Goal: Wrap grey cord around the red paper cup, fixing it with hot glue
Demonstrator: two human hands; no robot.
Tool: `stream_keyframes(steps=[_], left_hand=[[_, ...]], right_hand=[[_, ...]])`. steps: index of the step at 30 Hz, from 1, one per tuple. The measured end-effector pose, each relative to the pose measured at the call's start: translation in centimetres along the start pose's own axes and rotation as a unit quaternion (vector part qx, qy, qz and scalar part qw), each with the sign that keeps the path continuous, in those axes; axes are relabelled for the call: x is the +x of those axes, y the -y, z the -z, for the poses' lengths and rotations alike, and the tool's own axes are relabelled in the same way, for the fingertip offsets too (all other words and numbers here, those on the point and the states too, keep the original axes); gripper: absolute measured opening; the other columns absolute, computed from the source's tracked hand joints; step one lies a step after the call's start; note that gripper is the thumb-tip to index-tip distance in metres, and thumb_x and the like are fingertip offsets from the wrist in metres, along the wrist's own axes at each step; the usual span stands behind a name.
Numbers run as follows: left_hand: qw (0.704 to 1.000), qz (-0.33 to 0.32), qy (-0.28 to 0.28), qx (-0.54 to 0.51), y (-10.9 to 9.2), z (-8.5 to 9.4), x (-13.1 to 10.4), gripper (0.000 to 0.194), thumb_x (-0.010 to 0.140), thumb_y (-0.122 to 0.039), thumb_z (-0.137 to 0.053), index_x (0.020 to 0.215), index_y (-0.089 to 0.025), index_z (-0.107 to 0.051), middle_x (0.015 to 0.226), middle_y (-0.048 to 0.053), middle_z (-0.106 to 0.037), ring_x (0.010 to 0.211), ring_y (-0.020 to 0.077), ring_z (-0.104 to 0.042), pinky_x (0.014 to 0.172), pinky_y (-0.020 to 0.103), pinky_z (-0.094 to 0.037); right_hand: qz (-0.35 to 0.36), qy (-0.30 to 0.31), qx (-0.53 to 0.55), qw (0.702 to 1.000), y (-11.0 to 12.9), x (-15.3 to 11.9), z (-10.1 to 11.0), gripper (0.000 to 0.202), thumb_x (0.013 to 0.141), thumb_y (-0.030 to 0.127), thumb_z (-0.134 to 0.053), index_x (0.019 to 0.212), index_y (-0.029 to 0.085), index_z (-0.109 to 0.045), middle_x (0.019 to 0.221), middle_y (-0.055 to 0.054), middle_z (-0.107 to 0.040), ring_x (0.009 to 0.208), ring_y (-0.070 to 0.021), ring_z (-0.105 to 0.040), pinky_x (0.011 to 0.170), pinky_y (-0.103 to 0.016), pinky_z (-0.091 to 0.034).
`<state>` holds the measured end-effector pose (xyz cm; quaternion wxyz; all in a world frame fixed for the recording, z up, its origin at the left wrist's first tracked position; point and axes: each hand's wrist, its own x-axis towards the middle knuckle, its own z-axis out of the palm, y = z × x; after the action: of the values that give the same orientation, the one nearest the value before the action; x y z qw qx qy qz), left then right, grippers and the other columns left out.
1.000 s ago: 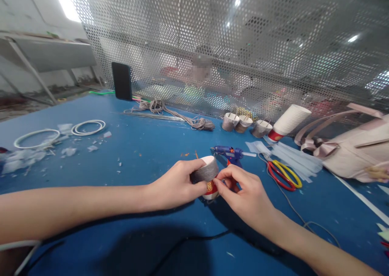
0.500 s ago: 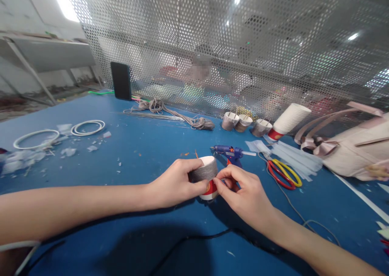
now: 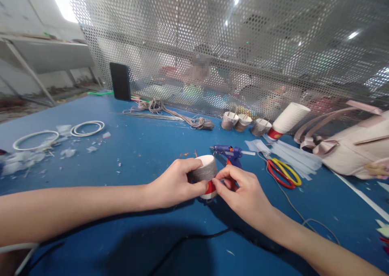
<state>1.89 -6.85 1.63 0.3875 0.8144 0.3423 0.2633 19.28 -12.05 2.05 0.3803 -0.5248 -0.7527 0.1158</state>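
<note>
My left hand (image 3: 178, 182) is wrapped round a paper cup (image 3: 210, 189), with the thumb at its rim and the fingers along its side. The cup's upper part is covered by a band of grey cord (image 3: 206, 172); below that band its red and white surface shows. On the cup's right side my right hand (image 3: 243, 191) is closed in a pinch, fingertips against the cup at the lower edge of the band. What lies between those fingertips is too small to make out. Just behind the right hand lies a blue glue gun (image 3: 229, 151) with a clear glue stick in it.
Red and yellow-handled scissors (image 3: 284, 173) lie right, beside translucent strips (image 3: 296, 156). Behind are cord-wrapped cups (image 3: 229, 120), stacked paper cups (image 3: 290, 118) and a grey cord bundle (image 3: 200, 123). A phone (image 3: 120, 81) leans on the perforated screen. White rings (image 3: 87, 128) lie left; a bag (image 3: 361, 150) right.
The pinching right hand has shifted very slightly left along the cup. My left hand keeps its hold, and the cup has barely moved.
</note>
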Motion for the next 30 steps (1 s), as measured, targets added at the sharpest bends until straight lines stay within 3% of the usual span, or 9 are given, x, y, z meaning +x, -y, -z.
stream_keyframes(steps=[6,18,30], left_hand=[[1.000,-0.022,0.006,-0.005,0.14,0.04,-0.03,0.016,0.074,-0.028,-0.055,0.067,-0.014,-0.053,0.062,-0.004,-0.048,0.061,0.0097,-0.042,0.056,0.020,-0.035],[0.999,-0.031,-0.013,0.026,0.31,0.07,0.04,0.026,0.075,-0.030,-0.054,0.057,-0.016,-0.042,0.057,-0.005,-0.038,0.057,0.0082,-0.036,0.053,0.020,-0.030],[0.999,-0.046,0.000,0.007,0.67,0.00,0.00,0.023,0.076,-0.030,-0.054,0.060,-0.014,-0.046,0.058,-0.005,-0.040,0.057,0.0080,-0.037,0.053,0.020,-0.031]], right_hand=[[0.010,0.001,0.011,1.000,0.08,-0.09,-0.09,0.012,0.078,0.016,-0.056,0.066,0.018,-0.055,0.052,0.005,-0.047,0.046,-0.0075,-0.042,0.044,-0.019,-0.037],[0.011,0.002,0.004,1.000,-0.32,-0.12,-0.19,0.010,0.077,0.014,-0.054,0.068,0.018,-0.056,0.054,0.005,-0.045,0.048,-0.0079,-0.042,0.046,-0.020,-0.036],[0.014,0.001,0.008,1.000,-0.76,-0.15,-0.37,0.011,0.078,0.015,-0.055,0.068,0.018,-0.055,0.055,0.006,-0.043,0.048,-0.0073,-0.040,0.046,-0.019,-0.034]])
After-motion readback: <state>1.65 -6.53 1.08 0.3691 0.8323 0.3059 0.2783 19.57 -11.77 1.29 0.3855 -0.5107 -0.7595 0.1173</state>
